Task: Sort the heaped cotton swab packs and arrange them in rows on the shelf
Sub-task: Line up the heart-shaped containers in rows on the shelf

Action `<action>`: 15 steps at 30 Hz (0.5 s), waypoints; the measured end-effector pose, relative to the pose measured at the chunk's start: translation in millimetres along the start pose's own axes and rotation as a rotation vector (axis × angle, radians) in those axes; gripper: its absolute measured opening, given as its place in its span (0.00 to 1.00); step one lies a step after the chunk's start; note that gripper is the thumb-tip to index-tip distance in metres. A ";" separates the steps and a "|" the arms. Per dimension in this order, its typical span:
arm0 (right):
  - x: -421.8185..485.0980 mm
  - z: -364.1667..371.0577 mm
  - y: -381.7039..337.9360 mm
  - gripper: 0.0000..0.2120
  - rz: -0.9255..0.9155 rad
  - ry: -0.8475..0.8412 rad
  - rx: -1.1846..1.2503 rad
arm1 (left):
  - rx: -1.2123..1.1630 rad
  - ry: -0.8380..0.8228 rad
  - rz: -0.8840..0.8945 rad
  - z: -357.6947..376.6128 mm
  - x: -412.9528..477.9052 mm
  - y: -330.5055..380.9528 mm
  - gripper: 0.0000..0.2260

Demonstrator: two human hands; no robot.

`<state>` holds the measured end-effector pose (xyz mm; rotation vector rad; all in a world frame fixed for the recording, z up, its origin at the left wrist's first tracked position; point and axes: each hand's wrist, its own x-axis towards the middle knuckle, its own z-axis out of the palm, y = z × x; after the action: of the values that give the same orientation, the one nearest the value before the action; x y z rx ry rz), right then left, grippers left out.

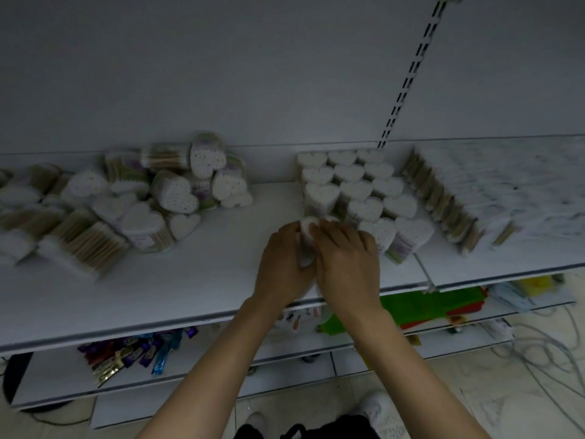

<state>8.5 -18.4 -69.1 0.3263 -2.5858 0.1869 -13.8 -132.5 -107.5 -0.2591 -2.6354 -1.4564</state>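
- Forearms are reaching up from the bottom edge toward the shelf (190,280); a white shoe (380,410) is showing on the floor beneath them.
- Left hand (281,261) and right hand (346,258) are meeting at the middle of the shelf, fingers curled round one heart-shaped pack (306,231) held between them; only its white top and part of one side are showing.
- Held pack is sitting at the front left corner of the arranged rows (357,185), where heart-shaped packs are standing upright, tops up, in lines running toward the back panel.
- Right of those rows, flat packs (443,198) with wooden sticks are standing on edge in a long line.
- Left of the hands, and well apart from them, the heap (158,198) is lying unsorted: heart packs tipped at all angles, flat stick packs (79,239) overlapping at its left.
- Lower shelf is carrying coloured wrappers (136,346) and a green item (427,302); details are too blurred to tell.
- Grey cables (538,343) are looping across the floor at right.
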 end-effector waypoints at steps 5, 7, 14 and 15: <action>3.1 -0.5 8.9 0.18 0.027 0.035 -0.044 | 0.118 -0.072 0.083 22.6 14.7 -11.3 0.42; 4.1 2.0 10.0 0.16 0.027 0.050 -0.043 | 0.184 -0.111 0.104 25.3 17.3 -17.7 0.44; 11.7 11.6 17.7 0.15 0.048 0.110 -0.012 | 0.148 -0.061 0.124 18.2 14.4 -11.8 0.46; 13.1 13.1 19.5 0.14 0.050 0.121 -0.013 | 0.152 -0.052 0.132 17.8 15.0 -11.6 0.46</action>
<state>-14.0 -4.8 -74.9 0.2378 -2.4756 0.2020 -31.2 -122.1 -123.7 -0.4520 -2.6948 -1.2183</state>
